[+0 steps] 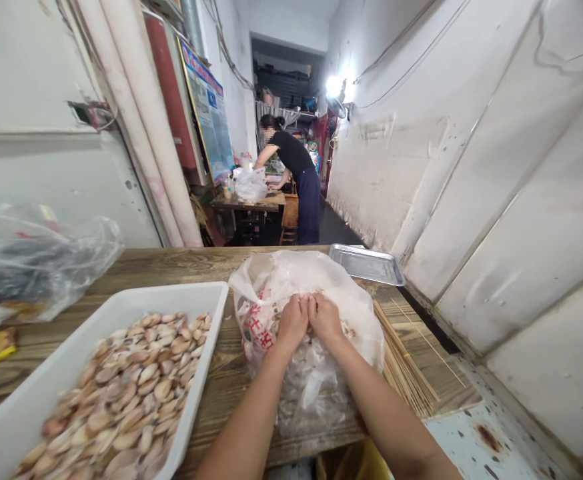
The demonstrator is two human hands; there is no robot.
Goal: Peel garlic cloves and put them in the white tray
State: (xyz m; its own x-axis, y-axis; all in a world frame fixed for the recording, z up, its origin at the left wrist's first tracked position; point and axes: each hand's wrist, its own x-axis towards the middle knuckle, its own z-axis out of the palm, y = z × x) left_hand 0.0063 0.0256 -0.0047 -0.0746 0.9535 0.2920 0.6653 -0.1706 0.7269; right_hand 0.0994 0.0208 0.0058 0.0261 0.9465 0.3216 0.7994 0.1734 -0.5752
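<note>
My left hand [294, 320] and my right hand [324, 316] meet over the mouth of a white plastic bag [311, 270] with red print. Both sets of fingers are closed and pressed together at the tips. Whatever they hold is hidden behind the knuckles. Pale, papery-looking bits [347, 329] show inside the bag around my hands. To the left, a white plastic tub [210, 347] holds a heap of unpeeled garlic cloves [136, 387].
Thin wooden skewers [404, 363] lie right of the bag, with a metal tray [366, 264] beyond them. Another clear plastic bag [36, 260] sits at the wooden table's [171, 263] left. Farther back, a person [296, 167] leans over a smaller table [251, 205].
</note>
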